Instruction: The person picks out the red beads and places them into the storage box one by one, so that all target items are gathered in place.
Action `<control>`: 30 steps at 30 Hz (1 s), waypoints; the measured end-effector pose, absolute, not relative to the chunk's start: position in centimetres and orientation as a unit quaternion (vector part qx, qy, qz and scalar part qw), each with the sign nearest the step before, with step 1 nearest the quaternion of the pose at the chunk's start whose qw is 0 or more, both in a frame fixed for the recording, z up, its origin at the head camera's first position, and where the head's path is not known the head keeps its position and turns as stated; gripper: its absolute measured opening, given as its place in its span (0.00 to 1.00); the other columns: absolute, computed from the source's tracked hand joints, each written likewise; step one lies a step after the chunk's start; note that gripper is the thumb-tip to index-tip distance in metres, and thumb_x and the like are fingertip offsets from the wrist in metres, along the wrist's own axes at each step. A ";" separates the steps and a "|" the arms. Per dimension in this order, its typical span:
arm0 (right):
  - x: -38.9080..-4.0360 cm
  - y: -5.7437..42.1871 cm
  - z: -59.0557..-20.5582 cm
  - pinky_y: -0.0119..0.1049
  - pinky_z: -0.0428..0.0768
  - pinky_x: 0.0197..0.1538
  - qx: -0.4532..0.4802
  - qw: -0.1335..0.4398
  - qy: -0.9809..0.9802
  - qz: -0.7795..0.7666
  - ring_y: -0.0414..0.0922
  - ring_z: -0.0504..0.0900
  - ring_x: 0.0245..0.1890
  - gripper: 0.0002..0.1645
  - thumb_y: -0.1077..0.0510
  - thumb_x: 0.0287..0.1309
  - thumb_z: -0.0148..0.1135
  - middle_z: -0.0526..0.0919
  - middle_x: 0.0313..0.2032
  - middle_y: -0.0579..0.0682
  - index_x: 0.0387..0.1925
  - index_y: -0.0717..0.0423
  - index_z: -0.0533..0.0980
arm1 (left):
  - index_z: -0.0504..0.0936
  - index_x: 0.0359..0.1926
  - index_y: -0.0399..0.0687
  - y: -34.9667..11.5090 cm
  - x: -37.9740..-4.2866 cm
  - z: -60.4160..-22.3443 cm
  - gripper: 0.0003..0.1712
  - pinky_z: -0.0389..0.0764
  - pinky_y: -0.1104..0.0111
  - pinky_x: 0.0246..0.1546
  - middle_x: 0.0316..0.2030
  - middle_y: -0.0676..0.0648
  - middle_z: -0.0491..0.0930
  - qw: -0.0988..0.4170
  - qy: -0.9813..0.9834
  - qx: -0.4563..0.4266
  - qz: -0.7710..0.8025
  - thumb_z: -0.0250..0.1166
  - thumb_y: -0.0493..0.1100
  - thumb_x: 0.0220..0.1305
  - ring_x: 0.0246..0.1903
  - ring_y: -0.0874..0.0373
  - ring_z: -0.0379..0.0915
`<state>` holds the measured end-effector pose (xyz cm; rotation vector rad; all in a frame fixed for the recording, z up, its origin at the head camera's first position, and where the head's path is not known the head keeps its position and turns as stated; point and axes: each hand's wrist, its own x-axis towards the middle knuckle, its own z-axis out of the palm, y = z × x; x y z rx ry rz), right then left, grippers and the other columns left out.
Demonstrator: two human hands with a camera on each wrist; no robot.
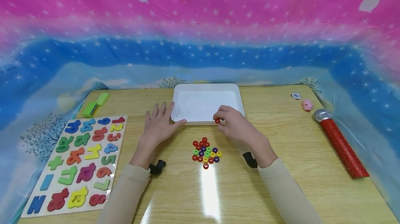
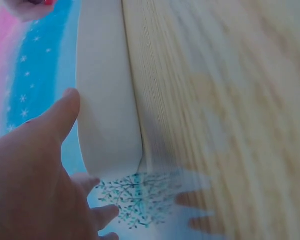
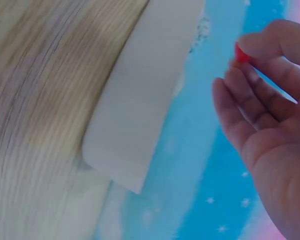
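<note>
Between thumb and fingertips my right hand (image 1: pixel 234 123) pinches a small red ring bead (image 1: pixel 217 121), held over the front edge of a white tray (image 1: pixel 203 104). The same red bead (image 3: pixel 241 53) shows at the fingertips in the right wrist view. My left hand (image 1: pixel 160 122) is spread at the tray's front left corner, its thumb at the rim; the left wrist view shows that thumb (image 2: pixel 65 112) against the tray's wall (image 2: pixel 107 95). In front of the tray lies a loose cluster of ring beads (image 1: pixel 207 154) in red, yellow, green and dark purple.
A foam number board (image 1: pixel 120 158) fills the left side, with a green box (image 1: pixel 90 109) behind it. On the right lie a red glittery microphone (image 1: pixel 342 144), a pink pig figure (image 1: pixel 307 105) and a poker chip (image 1: pixel 296 96). A patterned cloth (image 1: pixel 200 54) rises behind the wooden table (image 1: pixel 275 119).
</note>
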<state>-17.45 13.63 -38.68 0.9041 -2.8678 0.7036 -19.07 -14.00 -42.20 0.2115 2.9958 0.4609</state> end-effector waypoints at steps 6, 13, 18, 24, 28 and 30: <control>-19.6 13.2 -39.3 0.35 0.75 0.38 0.274 0.054 -0.928 0.249 0.47 0.76 0.35 0.09 0.64 0.52 0.61 0.77 0.33 0.47 0.37 0.56 0.81 | 0.38 0.73 0.64 -14.3 -19.0 -42.2 0.54 0.33 0.37 0.66 0.73 0.41 0.41 0.050 0.986 0.064 0.143 0.39 0.82 0.51 0.72 0.39 0.29; -21.6 12.2 -39.9 0.37 0.76 0.41 0.234 0.024 -0.935 0.264 0.46 0.75 0.36 0.11 0.62 0.54 0.58 0.78 0.35 0.47 0.39 0.56 0.81 | 0.38 0.73 0.65 -14.2 -19.0 -42.0 0.54 0.33 0.37 0.66 0.73 0.42 0.40 0.052 0.988 0.060 0.136 0.37 0.83 0.51 0.72 0.40 0.29; -22.5 11.7 -40.5 0.39 0.77 0.43 0.223 0.009 -0.938 0.266 0.44 0.76 0.37 0.12 0.62 0.55 0.57 0.79 0.36 0.48 0.41 0.57 0.81 | 0.39 0.73 0.66 -14.1 -19.0 -42.0 0.53 0.32 0.38 0.67 0.73 0.42 0.40 0.046 0.990 0.057 0.121 0.38 0.82 0.51 0.73 0.40 0.29; -23.4 11.0 -41.1 0.39 0.78 0.43 0.204 0.003 -0.942 0.265 0.44 0.76 0.37 0.13 0.62 0.56 0.56 0.78 0.37 0.48 0.42 0.56 0.80 | 0.39 0.73 0.66 -14.2 -19.2 -42.1 0.53 0.30 0.38 0.67 0.73 0.43 0.40 0.041 0.992 0.059 0.105 0.37 0.82 0.51 0.73 0.41 0.28; -23.7 10.7 -41.1 0.40 0.78 0.44 0.196 0.006 -0.946 0.260 0.45 0.77 0.38 0.12 0.62 0.57 0.57 0.78 0.37 0.50 0.43 0.57 0.80 | 0.40 0.73 0.66 -14.1 -19.2 -42.1 0.53 0.31 0.39 0.67 0.73 0.44 0.41 0.037 0.992 0.061 0.102 0.37 0.82 0.51 0.73 0.41 0.28; -23.9 10.6 -41.2 0.40 0.78 0.44 0.195 0.010 -0.946 0.258 0.46 0.77 0.38 0.12 0.62 0.57 0.57 0.79 0.37 0.50 0.43 0.57 0.80 | 0.41 0.73 0.66 -14.0 -19.1 -42.1 0.53 0.32 0.39 0.67 0.73 0.43 0.41 0.035 0.992 0.061 0.103 0.38 0.82 0.51 0.73 0.41 0.29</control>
